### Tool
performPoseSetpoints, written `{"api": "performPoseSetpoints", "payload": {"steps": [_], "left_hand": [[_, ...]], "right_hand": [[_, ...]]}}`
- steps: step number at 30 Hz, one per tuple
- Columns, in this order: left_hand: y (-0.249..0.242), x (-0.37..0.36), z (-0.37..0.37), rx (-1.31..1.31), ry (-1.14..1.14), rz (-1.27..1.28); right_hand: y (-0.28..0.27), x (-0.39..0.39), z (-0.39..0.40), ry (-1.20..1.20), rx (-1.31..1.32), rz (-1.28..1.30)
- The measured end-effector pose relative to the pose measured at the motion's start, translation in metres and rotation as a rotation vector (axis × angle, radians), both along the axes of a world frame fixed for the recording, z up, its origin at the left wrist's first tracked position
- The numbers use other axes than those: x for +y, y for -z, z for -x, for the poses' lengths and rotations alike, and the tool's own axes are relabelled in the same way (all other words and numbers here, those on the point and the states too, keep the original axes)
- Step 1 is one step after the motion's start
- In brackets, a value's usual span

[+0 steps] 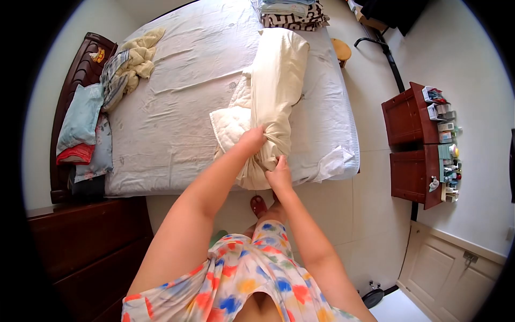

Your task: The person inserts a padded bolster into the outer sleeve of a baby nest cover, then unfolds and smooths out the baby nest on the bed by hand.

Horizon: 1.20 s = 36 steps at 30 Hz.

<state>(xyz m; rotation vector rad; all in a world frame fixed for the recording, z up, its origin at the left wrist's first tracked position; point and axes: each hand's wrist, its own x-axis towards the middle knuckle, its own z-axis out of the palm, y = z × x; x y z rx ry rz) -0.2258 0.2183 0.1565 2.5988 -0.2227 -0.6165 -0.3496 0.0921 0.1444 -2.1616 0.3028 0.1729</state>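
A long cream fabric bundle [276, 80] lies lengthwise on the bed [182, 102], its near end gathered at the bed's front edge. My left hand [253, 139] is closed on the bundle's left side near that end. Lower and to the right, my right hand [279, 173] grips the gathered cloth with its fingers closed. Beside the bundle on the left, a quilted cream piece [230, 124] sticks out from under it. Some fingertips of both hands are hidden in the folds.
Pillows [80, 115] and a crumpled blanket [137, 56] lie by the headboard [80, 67]. Folded bedding [292, 16] sits at the far edge, a white cloth [333, 162] at the near right corner. A wooden stool [341, 50] and red-brown cabinets [410, 121] stand right.
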Motion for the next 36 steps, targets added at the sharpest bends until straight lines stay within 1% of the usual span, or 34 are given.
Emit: {"api": "performPoseSetpoints", "payload": {"steps": [1, 3, 4, 7, 9, 10, 12, 13, 16, 18, 20, 21, 22, 23, 25, 26, 29, 32, 35, 36], "left_hand": [[0.001, 0.002, 0.002, 0.0, -0.037, 0.088], [-0.005, 0.004, 0.0, 0.086, -0.001, 0.097], [-0.012, 0.004, -0.001, 0.128, 0.016, 0.104], [-0.026, -0.009, 0.009, -0.257, 0.102, 0.01], [-0.02, -0.008, 0.005, -0.586, 0.275, -0.088], [-0.015, -0.006, 0.002, -0.747, 0.36, -0.139], [-0.005, 0.0, -0.003, -0.622, 0.289, -0.062], [-0.003, 0.002, -0.006, -0.561, 0.254, -0.023], [-0.009, 0.015, -0.022, -0.241, 0.093, -0.074], [-0.014, 0.021, -0.028, -0.187, 0.018, -0.146], [-0.028, 0.018, -0.032, -0.126, -0.057, -0.204], [-0.024, 0.02, -0.036, -0.128, -0.012, -0.185], [-0.015, 0.023, -0.038, -0.126, 0.034, -0.162], [-0.006, 0.023, -0.041, -0.125, 0.082, -0.141], [0.004, 0.017, -0.032, -0.363, 0.222, -0.069], [0.009, 0.013, -0.025, -0.475, 0.289, -0.028], [0.001, 0.002, -0.018, -0.264, 0.282, 0.088], [-0.007, -0.001, -0.018, -0.259, 0.311, 0.051], [-0.003, -0.004, -0.015, -0.259, 0.328, -0.062], [0.0, -0.006, -0.013, -0.268, 0.331, -0.108]], "right_hand": [[0.001, 0.001, 0.001, 0.022, -0.011, 0.03], [0.003, 0.004, 0.005, 0.071, -0.027, 0.092], [0.005, 0.003, 0.005, 0.048, -0.025, 0.091], [0.0, 0.0, 0.001, -0.026, -0.028, 0.079], [-0.015, 0.001, 0.0, -0.082, -0.035, 0.056], [-0.022, 0.005, 0.002, -0.121, -0.097, 0.065], [-0.034, 0.012, 0.011, -0.204, -0.223, 0.082], [-0.04, 0.013, 0.016, -0.219, -0.243, 0.065], [-0.047, 0.008, 0.031, -0.253, -0.285, -0.008], [-0.04, -0.003, 0.043, -0.244, -0.277, -0.087], [-0.029, -0.016, 0.052, -0.204, -0.274, -0.113], [-0.021, -0.023, 0.053, -0.184, -0.275, -0.123], [-0.01, -0.03, 0.054, -0.135, -0.14, -0.159], [0.002, -0.039, 0.052, -0.105, -0.081, -0.188], [0.014, -0.054, 0.044, -0.039, 0.037, -0.257], [0.016, -0.058, 0.039, -0.039, 0.083, -0.185], [-0.012, -0.046, 0.016, -0.043, -0.162, -0.08], [-0.015, -0.021, -0.014, 0.081, 0.008, 0.03], [-0.039, -0.015, -0.05, -0.025, 0.222, 0.175], [-0.036, -0.014, -0.057, -0.074, 0.214, 0.192]]}}
